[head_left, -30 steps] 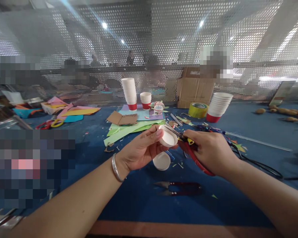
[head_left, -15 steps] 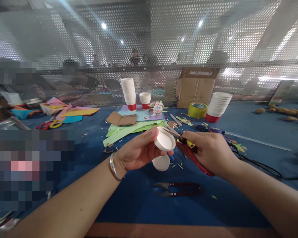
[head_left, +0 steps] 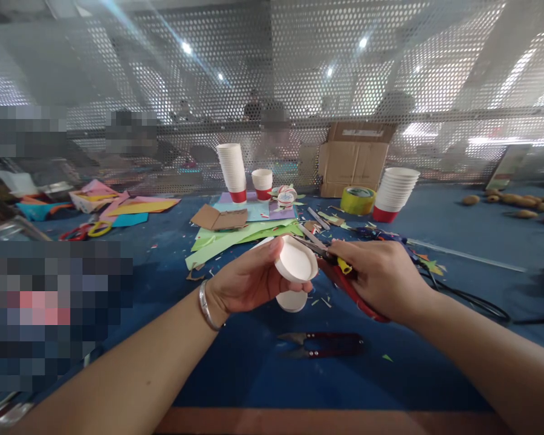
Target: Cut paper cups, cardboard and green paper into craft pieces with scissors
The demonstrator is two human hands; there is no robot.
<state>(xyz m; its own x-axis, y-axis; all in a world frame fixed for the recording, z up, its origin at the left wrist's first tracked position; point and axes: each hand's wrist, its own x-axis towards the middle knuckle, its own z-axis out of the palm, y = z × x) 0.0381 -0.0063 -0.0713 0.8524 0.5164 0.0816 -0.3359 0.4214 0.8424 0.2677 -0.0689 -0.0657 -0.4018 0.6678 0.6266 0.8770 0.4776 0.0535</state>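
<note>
My left hand [head_left: 249, 281] is closed around a shallow white cup piece [head_left: 296, 261], its round base turned toward me. My right hand [head_left: 381, 275] grips red-handled scissors [head_left: 344, 281] with a yellow inner ring; their blades point left and touch the upper edge of the white piece. A second white round piece [head_left: 291, 300] lies on the blue table just below the held one. Small dark thread snips [head_left: 321, 345] lie on the table nearer to me.
Green paper sheets [head_left: 236, 237], a cardboard scrap [head_left: 220, 217], cup stacks [head_left: 233, 171] [head_left: 394, 193], a yellow tape roll [head_left: 359, 200], a cardboard box [head_left: 353, 160] and a black cable [head_left: 471, 299] lie on the blue table [head_left: 263, 368]. A perforated screen [head_left: 272, 90] stands behind, with people beyond it.
The white piece has turned in my left hand so its round face points more toward me. Both hands have drifted slightly left; the scissors stay at its edge.
</note>
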